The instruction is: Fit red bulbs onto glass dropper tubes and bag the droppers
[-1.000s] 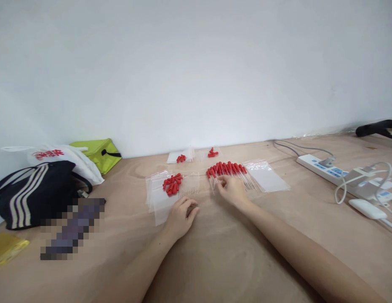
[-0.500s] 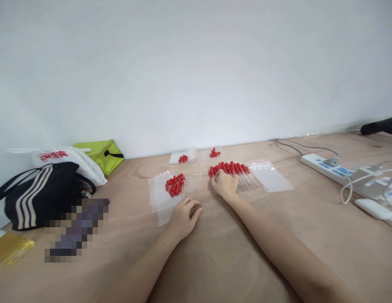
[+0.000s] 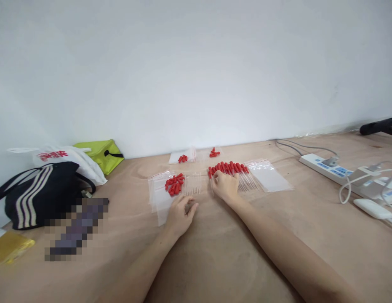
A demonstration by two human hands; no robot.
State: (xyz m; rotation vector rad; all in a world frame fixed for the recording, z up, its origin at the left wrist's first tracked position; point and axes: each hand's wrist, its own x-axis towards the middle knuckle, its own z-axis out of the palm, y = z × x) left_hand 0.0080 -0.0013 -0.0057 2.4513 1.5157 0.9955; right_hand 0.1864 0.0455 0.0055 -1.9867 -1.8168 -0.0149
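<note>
Two bare hands are held low over the table point(image 3: 233, 261), among small red and clear parts. A row of droppers point(image 3: 232, 167) is laid side by side on the table, right of centre, with red tops toward the wall point(image 3: 196, 75) and thin clear stems toward the person. The left end of this row is reached by the right hand point(image 3: 225, 186), whose fingers are bent down there; whether a dropper is gripped cannot be told, as the fingertips are partly hidden. The left hand point(image 3: 179, 216) is kept loosely curled but open, a gap being seen between thumb and fingers, just in front of the tubes point(image 3: 192, 185) and the heap of bulbs point(image 3: 174, 185). The heap is borne by overlapping clear bags point(image 3: 163, 206), and the tubes are lined up at its right. More clear bags point(image 3: 270, 179) are placed at the right of the droppers.

Nearer the wall, a small left cluster point(image 3: 182, 158) and a small right cluster point(image 3: 214, 153) of red pieces are set apart. At the far left, a striped black bag point(image 3: 57, 189), a white bag point(image 3: 88, 164), a green bag point(image 3: 99, 152) and a yellow packet point(image 3: 12, 248) are seen. At the right, a power strip point(image 3: 318, 164) is plugged with cables.
</note>
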